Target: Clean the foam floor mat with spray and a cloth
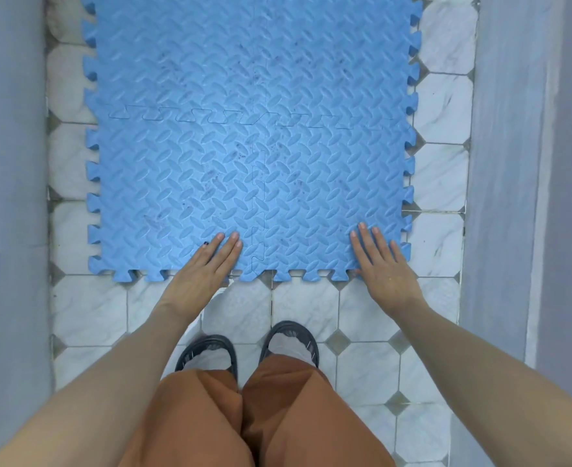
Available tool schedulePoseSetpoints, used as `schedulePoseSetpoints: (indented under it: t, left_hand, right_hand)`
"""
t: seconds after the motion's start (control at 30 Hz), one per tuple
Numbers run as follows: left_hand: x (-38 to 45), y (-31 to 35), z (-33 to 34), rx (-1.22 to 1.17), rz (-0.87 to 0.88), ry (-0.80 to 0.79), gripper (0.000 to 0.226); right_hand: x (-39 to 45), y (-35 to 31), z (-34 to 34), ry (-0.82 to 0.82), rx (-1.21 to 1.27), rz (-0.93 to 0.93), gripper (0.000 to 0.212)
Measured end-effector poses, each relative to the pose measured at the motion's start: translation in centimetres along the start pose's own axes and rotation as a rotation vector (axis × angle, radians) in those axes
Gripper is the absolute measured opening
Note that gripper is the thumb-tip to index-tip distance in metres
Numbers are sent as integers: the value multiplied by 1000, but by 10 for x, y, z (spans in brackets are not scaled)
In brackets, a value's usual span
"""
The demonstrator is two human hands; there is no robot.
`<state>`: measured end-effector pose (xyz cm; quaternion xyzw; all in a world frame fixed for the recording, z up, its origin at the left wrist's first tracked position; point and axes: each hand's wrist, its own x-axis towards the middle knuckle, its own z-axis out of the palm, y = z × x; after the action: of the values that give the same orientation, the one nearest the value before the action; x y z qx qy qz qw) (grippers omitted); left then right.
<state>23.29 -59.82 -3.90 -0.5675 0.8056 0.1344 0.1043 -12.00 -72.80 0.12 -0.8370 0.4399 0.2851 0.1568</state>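
A: What is the floor like here?

B: It is a white tiled floor (240,318) with little grey diamond bits at the corners. The room is thin like a hallway. A pale grey wall (8,197) runs down the left side and another pale wall (513,163) runs down the right.

A: Where is the mat?

B: The blue foam floor mat with bumpy leaf shapes (250,136) lies flat on the floor, right in front of the person. It fills most of the space between the two walls. It is made of square pieces locked together like a puzzle, with teeth all round the edge. It stretches away from the person and goes off the top of the picture, so I cannot tell how long it is. The near edge runs straight across, side to side. There are small dark spots on it, mostly near the middle.

A: What are the hands doing?

B: The left hand (207,264) and the right hand (383,264) both lie flat on the near edge of the mat, fingers straight, pointing away. They hold nothing. They are well apart.

A: What else is there?

B: The person's orange-brown trousers (250,416) and two dark grey sandals over white socks (247,348) stand on the tiles just behind the mat. Nothing lies on top of the mat but the hands.
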Motion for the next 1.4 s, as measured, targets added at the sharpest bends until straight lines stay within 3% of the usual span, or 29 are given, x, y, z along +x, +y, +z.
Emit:
schedulePoseSetpoints:
  t: [0.23, 0.4, 0.57, 0.63, 0.67, 0.73, 0.83, 0.93, 1.1, 1.23, 1.3, 1.4]
  left_hand:
    - [11, -5, -30, -172, -54, -111, 85]
    - [14, -22, -137, -191, -176, -82, 76]
    - [16, -60, -323, -197, -272, 65, 82]
    - [7, -66, -405, -199, -302, 147, 73]
    - [12, -48, -460, -190, -285, 189, 67]
    - [59, 24, -589, -102, -219, 372, 69]
    - [70, -91, -731, -88, -183, 568, 80]
    - [75, -150, -850, -41, -224, 673, 62]
    - [96, -194, -944, 87, -289, 711, 56]
    - [149, -230, -975, 45, -345, 644, 73]
    - [176, -247, -982, 20, -345, 616, 81]
    - [210, -274, -982, -40, -413, 485, 98]
  right_hand:
    - [-2, 1, -30, -202, 32, 71, 70]
    - [-28, -7, -125, -174, 44, 91, 66]
    - [-76, -3, -306, 13, 95, 127, 66]
    - [-102, 0, -391, 120, 146, 124, 65]
    - [-124, 23, -432, 213, 145, 127, 65]
    - [-187, 127, -519, 557, 120, 122, 68]
    - [-154, 94, -716, 676, 235, 102, 78]
    - [-169, 68, -861, 919, 370, 124, 93]
    - [-162, 53, -996, 1108, 679, 164, 110]
    - [-107, 63, -1063, 1034, 858, 150, 114]
    - [-81, 65, -1089, 1045, 984, 123, 109]
    - [-46, 61, -1094, 1114, 1051, 118, 80]
